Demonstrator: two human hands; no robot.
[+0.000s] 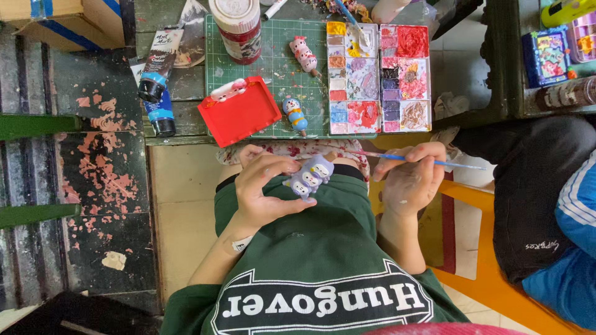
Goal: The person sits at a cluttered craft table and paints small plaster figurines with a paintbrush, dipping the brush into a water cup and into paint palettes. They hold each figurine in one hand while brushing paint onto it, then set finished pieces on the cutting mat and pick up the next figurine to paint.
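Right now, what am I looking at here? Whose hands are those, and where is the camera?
There is no machine: one camera sits on a person's head, looking down at their lap. The left hand holds a small lilac figurine; the right hand holds a thin blue paintbrush. On the green cutting mat ahead lie two more figurines, a red tray, a paint jar and a messy paint palette. Blue paint tubes lie at the left.

Left hand [264, 189] curled around small lilac figurine [309, 177], held over green shirt [310, 248]. Right hand [411, 177] pinching thin blue-handled brush [422, 160], tip just beside figurine. On green cutting mat [273, 68]: red tray [241, 113], two painted figurines [295, 115], paint palette [379, 77], jar [236, 28]
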